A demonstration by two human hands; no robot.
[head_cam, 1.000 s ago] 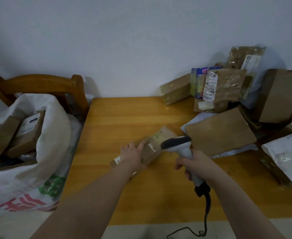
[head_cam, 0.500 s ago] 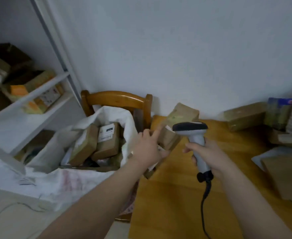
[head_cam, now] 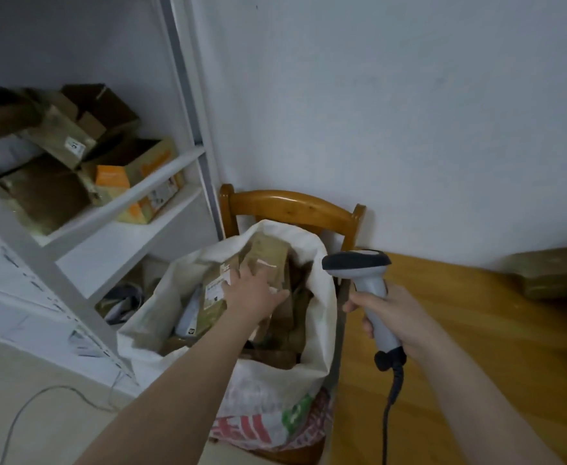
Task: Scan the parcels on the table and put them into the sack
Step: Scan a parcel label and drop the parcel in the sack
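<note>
A white woven sack [head_cam: 322, 297] with red and green print stands open on a wooden chair [head_cam: 292, 203], holding several brown parcels. My left hand [head_cam: 255, 293] reaches into its mouth, fingers lying fairly straight across a brown parcel [head_cam: 270, 256] that leans against the sack's back rim. My right hand [head_cam: 399, 317] grips the handle of a grey and black barcode scanner [head_cam: 359, 263] above the left edge of the wooden table [head_cam: 476, 347]; the scanner's cable hangs down. One more brown parcel [head_cam: 550, 273] lies at the table's far right by the wall.
A white metal shelf unit [head_cam: 124, 209] full of cardboard boxes stands to the left of the chair. A grey cable [head_cam: 23, 411] runs across the floor under it. The wall is close behind the chair and table.
My view swung left from the table to the sack. My left hand carried the brown parcel off the table and into the sack. The scanner stayed in my right hand.
</note>
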